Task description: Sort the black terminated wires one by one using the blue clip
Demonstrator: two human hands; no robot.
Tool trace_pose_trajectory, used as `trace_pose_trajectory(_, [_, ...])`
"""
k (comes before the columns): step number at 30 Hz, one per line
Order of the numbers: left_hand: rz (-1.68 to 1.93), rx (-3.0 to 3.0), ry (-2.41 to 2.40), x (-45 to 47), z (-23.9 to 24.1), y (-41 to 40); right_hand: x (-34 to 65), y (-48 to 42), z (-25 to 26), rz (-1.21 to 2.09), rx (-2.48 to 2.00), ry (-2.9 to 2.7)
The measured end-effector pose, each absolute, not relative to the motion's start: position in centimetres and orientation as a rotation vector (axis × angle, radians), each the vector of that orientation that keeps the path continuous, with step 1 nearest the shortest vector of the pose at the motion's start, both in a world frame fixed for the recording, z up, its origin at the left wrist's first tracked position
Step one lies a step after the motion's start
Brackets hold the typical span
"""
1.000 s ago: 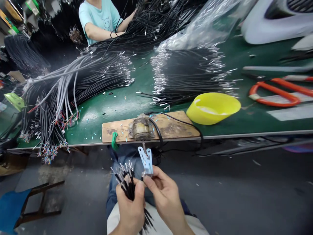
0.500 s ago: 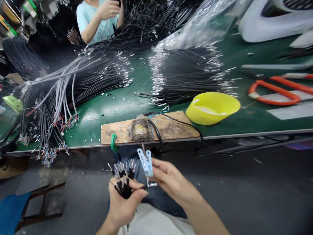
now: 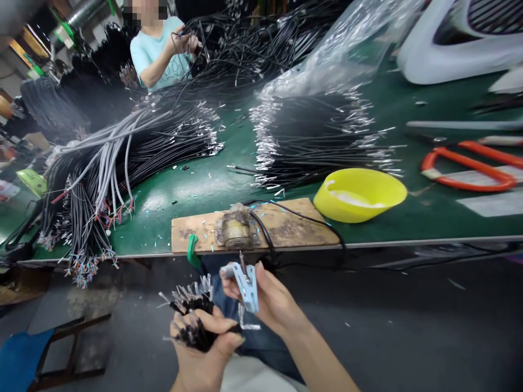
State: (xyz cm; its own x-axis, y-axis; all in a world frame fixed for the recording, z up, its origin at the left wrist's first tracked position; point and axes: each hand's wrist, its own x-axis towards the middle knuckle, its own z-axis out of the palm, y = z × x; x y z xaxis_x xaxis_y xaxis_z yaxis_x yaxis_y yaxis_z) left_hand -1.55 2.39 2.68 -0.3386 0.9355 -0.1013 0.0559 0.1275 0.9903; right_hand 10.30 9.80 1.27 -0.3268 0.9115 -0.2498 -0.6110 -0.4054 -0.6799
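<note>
My left hand (image 3: 206,348) is closed round a bundle of short black cables (image 3: 196,326) with silvery stripped ends. Its thumb and forefinger pinch one cable whose bare wire end points right, below the clip. A light-blue plastic clothespin (image 3: 248,288) sits on the thin shaft of a small motor (image 3: 237,228). My right hand (image 3: 273,299) grips the clothespin, with fingers on both sides of its upper legs. The motor is fixed to a wooden board (image 3: 294,223) at the table's front edge, with a green clamp (image 3: 192,250) at its left.
Heaps of black cables (image 3: 310,130) and grey cables (image 3: 110,147) lie across the green table (image 3: 196,190). A yellow cut container (image 3: 359,201), orange-handled scissors (image 3: 466,169) and a clear plastic bag (image 3: 318,60) are there too. A co-worker (image 3: 159,54) handles cables behind. A blue chair (image 3: 24,354) stands lower left.
My right hand has shifted from the clothespin's right side to grip both upper legs. My left hand has tilted the bundle leftward. The view has moved slightly, so the table sits lower.
</note>
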Motion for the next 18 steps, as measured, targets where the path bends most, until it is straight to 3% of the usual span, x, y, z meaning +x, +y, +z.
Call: trace_pose_trajectory(18, [1.227,0.95,1.479,-0.1,4.8,3.2,9.4,10.0,2.0,1.732,-0.909,-0.416])
